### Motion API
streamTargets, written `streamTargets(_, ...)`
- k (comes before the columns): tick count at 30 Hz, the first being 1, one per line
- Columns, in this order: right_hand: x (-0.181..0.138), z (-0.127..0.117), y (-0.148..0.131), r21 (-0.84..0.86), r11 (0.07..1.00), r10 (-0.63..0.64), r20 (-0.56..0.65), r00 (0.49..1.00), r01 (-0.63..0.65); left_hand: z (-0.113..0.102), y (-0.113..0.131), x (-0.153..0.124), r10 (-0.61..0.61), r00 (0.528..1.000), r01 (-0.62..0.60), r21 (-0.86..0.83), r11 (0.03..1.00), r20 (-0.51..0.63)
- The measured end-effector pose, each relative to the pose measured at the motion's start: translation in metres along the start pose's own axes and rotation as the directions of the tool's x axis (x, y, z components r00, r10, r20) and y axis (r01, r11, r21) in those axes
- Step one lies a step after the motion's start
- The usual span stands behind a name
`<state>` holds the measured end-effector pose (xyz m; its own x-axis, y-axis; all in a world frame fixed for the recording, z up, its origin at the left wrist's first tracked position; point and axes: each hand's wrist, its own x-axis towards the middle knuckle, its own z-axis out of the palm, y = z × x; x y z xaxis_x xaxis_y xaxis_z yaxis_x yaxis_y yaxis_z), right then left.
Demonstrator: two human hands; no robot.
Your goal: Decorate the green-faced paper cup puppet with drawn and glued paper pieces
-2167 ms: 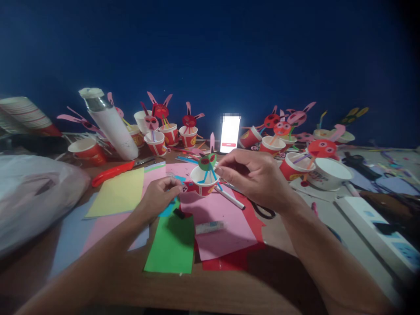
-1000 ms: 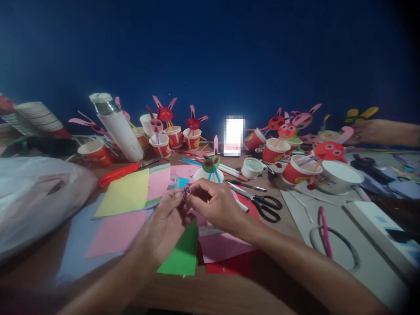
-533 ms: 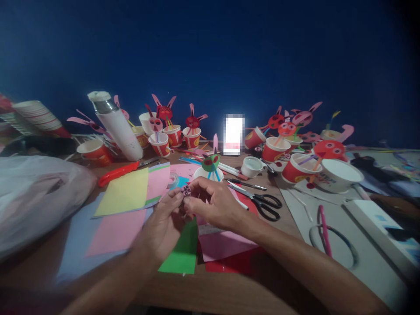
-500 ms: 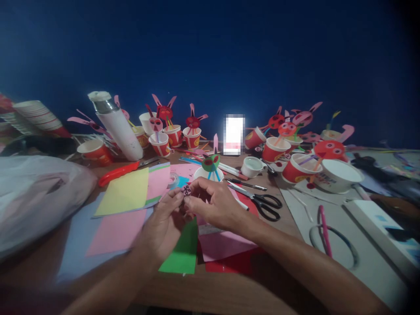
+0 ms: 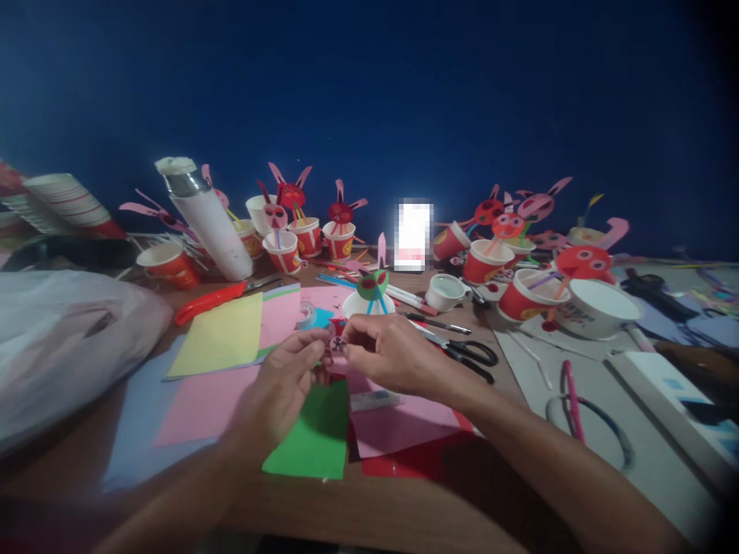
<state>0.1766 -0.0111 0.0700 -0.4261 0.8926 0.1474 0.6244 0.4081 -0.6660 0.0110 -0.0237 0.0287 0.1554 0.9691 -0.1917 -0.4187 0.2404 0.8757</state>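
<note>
A small round paper disc (image 5: 338, 345) with a dark pattern on pale pink sits between my two hands. My right hand (image 5: 386, 354) pinches its right edge with thumb and forefinger. On the other side, my left hand (image 5: 292, 373) is closed, thumb and forefinger meeting at the disc's left edge; its lower fingers are partly hidden. Just behind them stands a white cup (image 5: 353, 305) holding a green paper mask face (image 5: 372, 285) with pink ears on blue straws. Under my hands lie a green sheet (image 5: 312, 438) and pink paper (image 5: 398, 431).
Black-handled scissors (image 5: 476, 352) and a pen (image 5: 442, 325) lie right of my hands. A red utility knife (image 5: 211, 302) rests by yellow paper (image 5: 222, 338). Red paper cups (image 5: 303, 238) with paper faces line the back, beside a white flask (image 5: 211, 227) and a bright phone (image 5: 412, 235).
The disc has shifted slightly right and down and is turned differently, its pattern now facing up more. My right hand has moved a little right.
</note>
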Motion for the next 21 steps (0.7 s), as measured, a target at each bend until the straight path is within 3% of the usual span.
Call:
streamTargets(3,-0.001,-0.005,-0.003,-0.138,0.99,-0.03,0.06,0.998,0.038,-0.003,0.009,0.003,0.137,0.991,-0.131,0.29,0.948,0.0)
streamTargets(6,-0.002,-0.007,-0.005,-0.207,0.976,-0.056,0.088,0.995,0.073,-0.005,0.015,0.006,0.257,0.959,-0.283,0.518,0.807,0.123)
streamTargets(10,-0.004,-0.008,-0.005,-0.244,0.965,-0.067,0.131,0.989,0.098,-0.008,0.012,0.008,0.239,0.933,-0.358,0.618,0.7,0.27)
streamTargets(13,-0.005,-0.009,-0.006,-0.246,0.965,-0.058,0.135,0.989,0.09,-0.006,0.008,0.008,0.243,0.936,-0.351,0.605,0.715,0.256)
streamTargets(15,-0.004,-0.01,-0.006,-0.216,0.974,-0.041,0.119,0.992,0.066,-0.005,0.007,0.006,0.232,0.956,-0.294,0.558,0.776,0.181)
streamTargets(18,-0.003,-0.011,-0.006,-0.142,0.99,-0.008,0.083,0.997,0.02,-0.004,0.006,0.006,0.115,0.992,-0.125,0.384,0.915,0.049)
streamTargets(21,-0.001,-0.009,-0.005,-0.087,0.996,0.027,0.046,0.999,-0.023,-0.005,0.005,0.006,0.011,0.999,-0.018,0.175,0.984,0.037)
